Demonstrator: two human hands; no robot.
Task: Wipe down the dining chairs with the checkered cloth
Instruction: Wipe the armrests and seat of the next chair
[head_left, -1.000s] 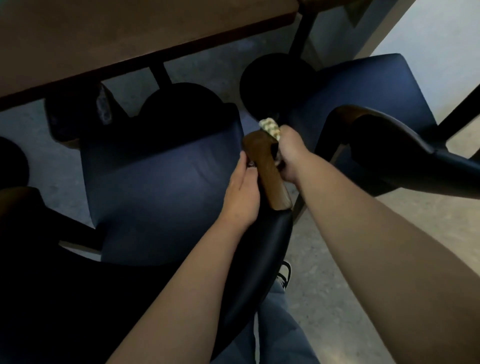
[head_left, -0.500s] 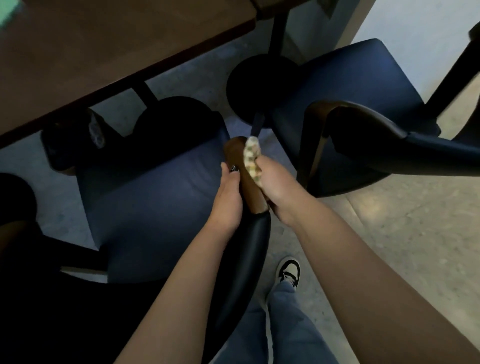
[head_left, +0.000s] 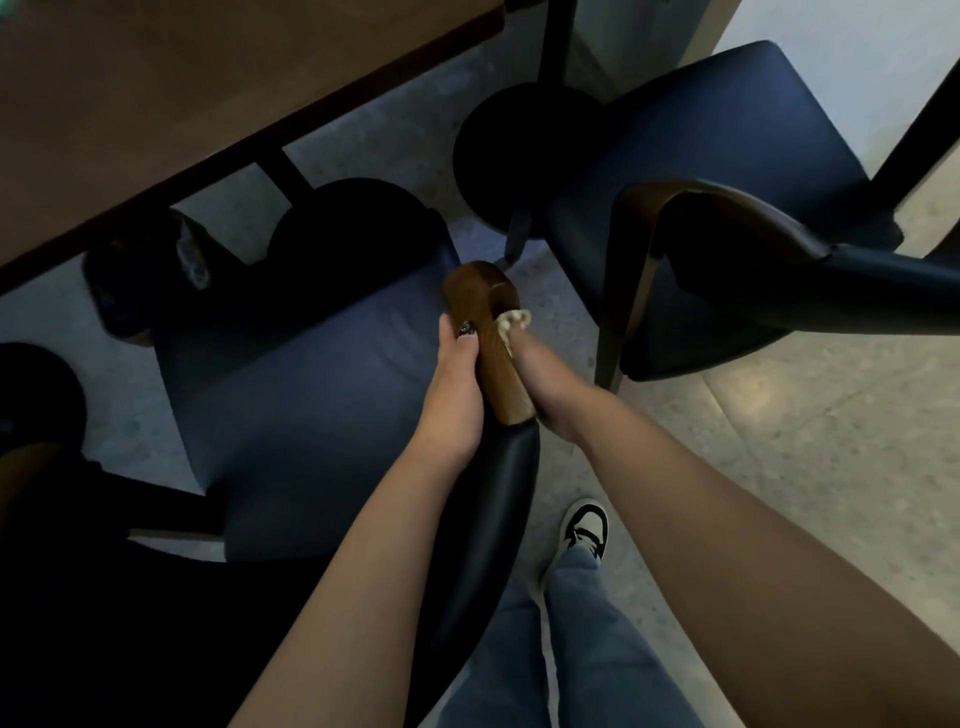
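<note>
Mid-wipe on near chair, looks like. Right hand (head_left: 540, 379) clenched round bunched cream checkered cloth (head_left: 511, 323), pressing it against right side of brown wooden armrest end (head_left: 485, 332), frame centre. Left hand (head_left: 457, 384) wrapped on armrest's left side, thumb on top, steadying. Next move, my guess: drag cloth along wood toward 12 o'clock tip, then padded navy seat (head_left: 311, 415) at 9. Second blue chair (head_left: 727, 208) at 2 o'clock probably not done yet.

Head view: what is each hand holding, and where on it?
Right hand holds the bunched cloth against the armrest's right side; left hand grips its left side.
</note>
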